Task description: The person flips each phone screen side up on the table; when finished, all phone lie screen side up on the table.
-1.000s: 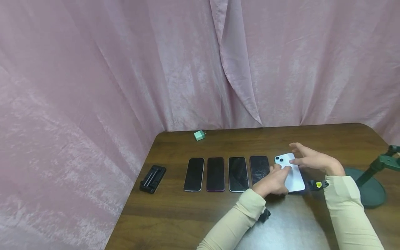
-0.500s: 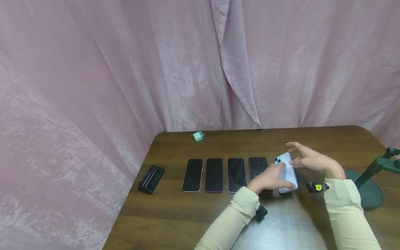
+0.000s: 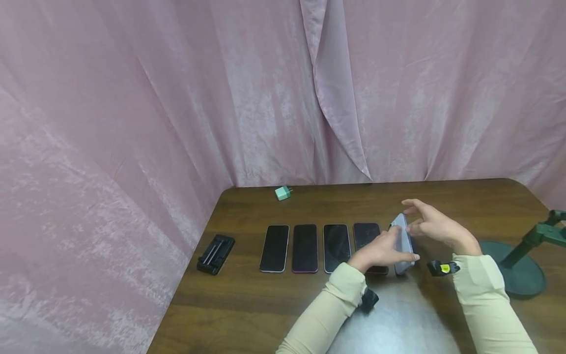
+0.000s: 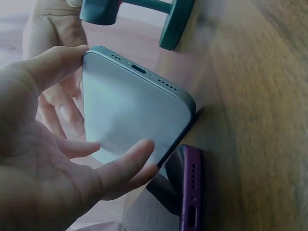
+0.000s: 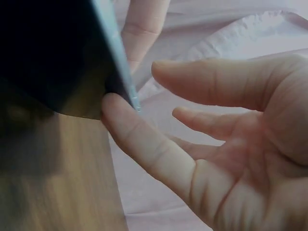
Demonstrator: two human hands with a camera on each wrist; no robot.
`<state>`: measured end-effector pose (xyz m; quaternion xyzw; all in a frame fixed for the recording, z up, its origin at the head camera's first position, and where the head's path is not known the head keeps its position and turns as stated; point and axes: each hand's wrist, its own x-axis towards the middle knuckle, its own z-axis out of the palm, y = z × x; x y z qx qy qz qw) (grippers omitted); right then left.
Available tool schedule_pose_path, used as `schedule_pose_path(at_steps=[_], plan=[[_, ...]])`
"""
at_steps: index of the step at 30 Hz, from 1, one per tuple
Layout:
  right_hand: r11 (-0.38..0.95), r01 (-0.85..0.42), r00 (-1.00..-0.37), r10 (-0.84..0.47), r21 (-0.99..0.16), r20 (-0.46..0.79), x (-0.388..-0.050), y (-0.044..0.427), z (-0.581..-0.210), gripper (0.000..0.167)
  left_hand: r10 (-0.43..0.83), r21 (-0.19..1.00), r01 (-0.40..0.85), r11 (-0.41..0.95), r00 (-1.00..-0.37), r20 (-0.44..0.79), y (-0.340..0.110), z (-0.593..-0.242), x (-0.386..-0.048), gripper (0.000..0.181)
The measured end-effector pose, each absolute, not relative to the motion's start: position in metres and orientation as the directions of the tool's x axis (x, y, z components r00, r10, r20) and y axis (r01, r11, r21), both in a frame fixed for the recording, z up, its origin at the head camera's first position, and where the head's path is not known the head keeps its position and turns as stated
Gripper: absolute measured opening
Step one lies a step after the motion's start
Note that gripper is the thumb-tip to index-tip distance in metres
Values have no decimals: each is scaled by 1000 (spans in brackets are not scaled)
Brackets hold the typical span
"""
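A pale blue smartphone stands tilted on one long edge at the right end of a row of phones. My left hand grips it, with the thumb on one edge and fingers at its back and opposite side; the left wrist view shows its charging-port end. Beside its far end is my right hand. In the right wrist view that hand's index finger touches the phone's dark side at a corner, while the thumb stays apart. A dark phone with cracked glass lies partly under my left hand.
Left along the row lie three dark-screened phones, one silver-edged, one purple-edged, one cracked. A black slotted holder lies far left. A mint plug adapter sits at the back edge. A green stand occupies the right.
The pale blue phone has gone from lying flat, back up, to tilted steeply on its left long edge. My left thumb has shifted to its near right edge, and my right hand moved slightly left.
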<state>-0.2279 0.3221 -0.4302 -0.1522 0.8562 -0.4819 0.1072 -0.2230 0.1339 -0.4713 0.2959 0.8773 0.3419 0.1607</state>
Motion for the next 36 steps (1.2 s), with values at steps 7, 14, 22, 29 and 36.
schedule_pose_path(at_steps=[7,14,22,29,36], plan=[[478,-143,-927,-370,-867,-51,-230,320,-434,74,625,764,334,552,-772,-114,129,-468,-224,78],[398,-86,-898,-427,-913,-102,-232,324,-443,68,625,897,158,413,-766,-153,123,-468,-228,76],[434,-52,-853,-488,-900,-186,-237,327,-453,67,604,921,106,375,-782,-156,120,-468,-230,74],[454,6,-838,-485,-891,-252,-238,327,-456,71,607,935,87,343,-781,-150,119,-466,-231,73],[481,15,-850,-455,-877,-265,-237,324,-455,70,605,929,114,351,-785,-133,118,-463,-232,70]])
